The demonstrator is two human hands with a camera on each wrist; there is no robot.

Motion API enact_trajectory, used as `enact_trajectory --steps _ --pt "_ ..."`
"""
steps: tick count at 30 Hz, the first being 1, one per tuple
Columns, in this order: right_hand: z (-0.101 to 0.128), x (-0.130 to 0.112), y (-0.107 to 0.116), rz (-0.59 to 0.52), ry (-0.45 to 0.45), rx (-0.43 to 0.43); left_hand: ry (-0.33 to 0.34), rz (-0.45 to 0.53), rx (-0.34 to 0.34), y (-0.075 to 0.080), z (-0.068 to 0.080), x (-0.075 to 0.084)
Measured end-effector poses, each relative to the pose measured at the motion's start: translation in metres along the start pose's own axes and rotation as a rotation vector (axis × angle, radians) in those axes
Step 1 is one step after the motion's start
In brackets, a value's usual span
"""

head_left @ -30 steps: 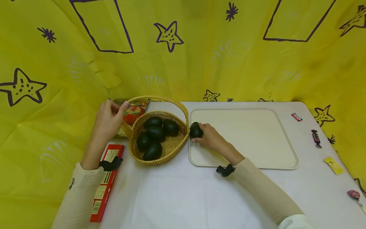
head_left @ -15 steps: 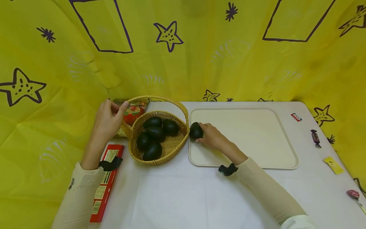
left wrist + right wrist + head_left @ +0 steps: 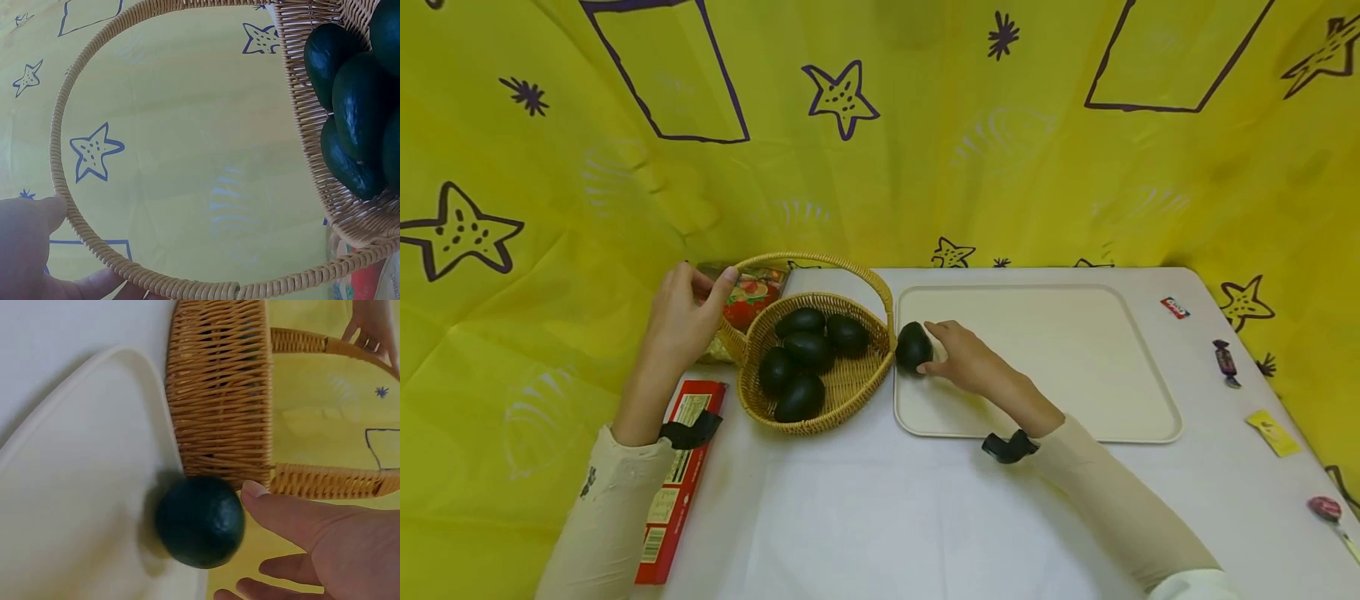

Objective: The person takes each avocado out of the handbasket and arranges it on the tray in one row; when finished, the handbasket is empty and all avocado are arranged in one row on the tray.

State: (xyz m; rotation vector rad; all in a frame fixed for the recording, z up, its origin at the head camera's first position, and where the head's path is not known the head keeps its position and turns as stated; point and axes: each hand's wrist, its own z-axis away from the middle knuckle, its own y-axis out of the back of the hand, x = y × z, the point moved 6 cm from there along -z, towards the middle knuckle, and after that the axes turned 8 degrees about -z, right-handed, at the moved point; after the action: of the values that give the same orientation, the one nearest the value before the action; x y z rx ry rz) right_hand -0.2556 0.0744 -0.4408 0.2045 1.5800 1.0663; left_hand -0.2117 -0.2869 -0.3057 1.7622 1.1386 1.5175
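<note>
A wicker basket (image 3: pixel 820 423) holds several dark green avocados (image 3: pixel 808 346) at the table's left. My left hand (image 3: pixel 707 279) grips its arched handle (image 3: pixel 850 267). In the left wrist view the thumb and fingers of that hand (image 3: pixel 69 250) curl round the handle (image 3: pixel 62 181), with the avocados (image 3: pixel 356 106) at the right. One avocado (image 3: pixel 913 347) lies on the left edge of the cream tray (image 3: pixel 1037 358), right beside the basket. My right hand (image 3: pixel 934 348) is next to it with straight fingers. In the right wrist view the right hand (image 3: pixel 250 537) is just beside the avocado (image 3: pixel 200 522).
A red box (image 3: pixel 677 475) lies by my left forearm and a printed snack packet (image 3: pixel 748 296) sits behind the basket. Small wrapped sweets (image 3: pixel 1228 362), a yellow sachet (image 3: pixel 1273 433) and a lollipop (image 3: pixel 1330 510) lie along the table's right side. A yellow cloth hangs behind.
My right hand has let go of the avocado on the tray, straightened its fingers and drawn back a little to the right. The left hand has not moved.
</note>
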Motion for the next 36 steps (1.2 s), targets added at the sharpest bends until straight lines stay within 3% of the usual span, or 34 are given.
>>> enact_trajectory --steps 9,18,26,31,36 --pt "0.015 -0.038 0.003 -0.031 0.047 -0.096 -0.001 -0.001 0.0 0.0 0.0 -0.001" --pt "0.009 -0.086 -0.015 -0.001 0.263 -0.146 -0.016 0.004 0.004 0.001 0.001 0.002" --pt "-0.018 -0.113 -0.038 -0.002 0.407 -0.195 -0.025 -0.001 0.02 0.001 -0.001 0.002" --pt "-0.045 -0.121 -0.05 0.054 0.393 -0.206 -0.026 0.002 0.018 0.001 -0.001 0.001" --pt "-0.066 -0.129 -0.062 0.188 0.346 -0.257 -0.025 -0.002 0.024 0.001 -0.002 0.0"
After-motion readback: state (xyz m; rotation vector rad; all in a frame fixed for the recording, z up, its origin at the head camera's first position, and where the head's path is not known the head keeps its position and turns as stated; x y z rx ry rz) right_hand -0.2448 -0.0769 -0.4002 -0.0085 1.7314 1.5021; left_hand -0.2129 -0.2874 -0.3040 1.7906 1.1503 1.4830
